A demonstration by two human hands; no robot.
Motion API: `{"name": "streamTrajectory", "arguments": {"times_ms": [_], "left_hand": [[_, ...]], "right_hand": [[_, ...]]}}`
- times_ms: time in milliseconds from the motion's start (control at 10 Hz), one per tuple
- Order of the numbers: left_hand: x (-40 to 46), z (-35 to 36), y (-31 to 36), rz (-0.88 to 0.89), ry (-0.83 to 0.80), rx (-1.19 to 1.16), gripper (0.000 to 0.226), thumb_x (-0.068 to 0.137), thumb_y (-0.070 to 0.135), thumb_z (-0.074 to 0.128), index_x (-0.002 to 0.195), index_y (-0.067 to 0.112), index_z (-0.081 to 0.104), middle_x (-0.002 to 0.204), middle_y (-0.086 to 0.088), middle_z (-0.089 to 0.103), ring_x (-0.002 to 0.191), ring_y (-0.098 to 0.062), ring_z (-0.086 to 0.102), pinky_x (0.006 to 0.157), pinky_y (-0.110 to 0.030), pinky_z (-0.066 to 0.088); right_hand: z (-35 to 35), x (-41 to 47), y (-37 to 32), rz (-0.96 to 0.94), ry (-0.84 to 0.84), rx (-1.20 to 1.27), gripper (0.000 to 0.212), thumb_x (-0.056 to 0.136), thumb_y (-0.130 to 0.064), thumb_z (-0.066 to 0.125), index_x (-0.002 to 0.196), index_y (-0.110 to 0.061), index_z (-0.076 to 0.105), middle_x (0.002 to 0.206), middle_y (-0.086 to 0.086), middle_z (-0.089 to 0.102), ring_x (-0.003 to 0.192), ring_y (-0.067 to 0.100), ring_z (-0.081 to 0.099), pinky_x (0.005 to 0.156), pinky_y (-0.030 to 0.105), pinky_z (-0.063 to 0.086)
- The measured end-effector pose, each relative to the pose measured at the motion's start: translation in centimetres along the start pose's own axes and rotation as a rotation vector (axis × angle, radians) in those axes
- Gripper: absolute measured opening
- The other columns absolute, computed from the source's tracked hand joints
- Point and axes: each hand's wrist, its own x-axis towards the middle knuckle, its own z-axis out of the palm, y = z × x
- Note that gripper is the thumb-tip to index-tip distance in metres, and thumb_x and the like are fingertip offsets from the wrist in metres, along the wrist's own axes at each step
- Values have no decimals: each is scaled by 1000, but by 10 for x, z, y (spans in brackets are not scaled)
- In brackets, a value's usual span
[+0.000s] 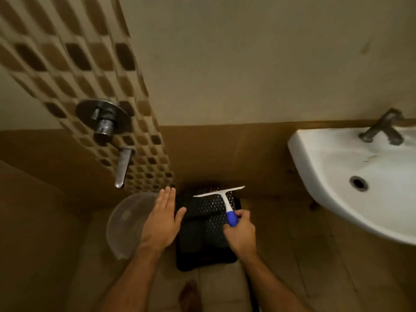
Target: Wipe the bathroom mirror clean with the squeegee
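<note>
Above a black perforated stool (206, 230), the squeegee (221, 200) hangs with its white blade across the stool's far end. Its blue grip sits inside the curled fingers of the right hand (242, 231). The left hand (163, 218) is spread flat and holds nothing, over the rim of a clear bucket (126, 224). A white sink (315, 154) juts out at right; a wall tap (122, 166) is at left.

Right hand (240, 233) grips the squeegee (222, 202) over a dark, possibly plastic stool (202, 235); left hand (163, 219) hovers flat, fingers spread
</note>
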Motion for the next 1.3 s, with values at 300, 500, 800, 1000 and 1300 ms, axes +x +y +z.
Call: {"name": "streamTrajectory", "arguments": {"times_ms": [300,500,800,1000,1300], "left_hand": [[42,93,-56,-62,-82,-46,77,93,59,19,155,13,10,162,-1,4,146,-8,-8,118,-26,0],[55,153,-61,-88,-70,-66,86,92,68,8,152,7,23,159,-8,17,147,-16,8,119,-30,10],[57,213,-65,-114,-131,-40,70,95,48,33,149,3,30,156,-14,26,146,-26,21,117,-40,24],[50,221,-60,-93,-141,-18,81,95,60,18,147,0,32,154,-17,29,145,-28,23,117,-43,27],[60,195,-44,-81,-72,-23,71,96,50,29,151,6,28,158,-10,22,148,-23,16,118,-39,20]], "right_hand": [[87,71,31,95,11,-9,35,80,-14,68,109,-19,49,101,3,62,88,20,63,85,37,53],[131,125,67,118,11,22,25,86,-14,65,104,-19,48,96,2,58,86,18,60,75,23,42],[167,167,107,139,-19,-95,38,80,-23,71,108,-23,45,106,4,65,93,21,65,89,37,54],[162,172,123,195,-111,-151,47,78,-24,75,111,-26,41,113,4,63,101,24,64,87,44,56],[122,169,79,-439,46,-555,70,91,-60,39,146,-17,35,153,9,33,140,28,28,113,44,29]]}}
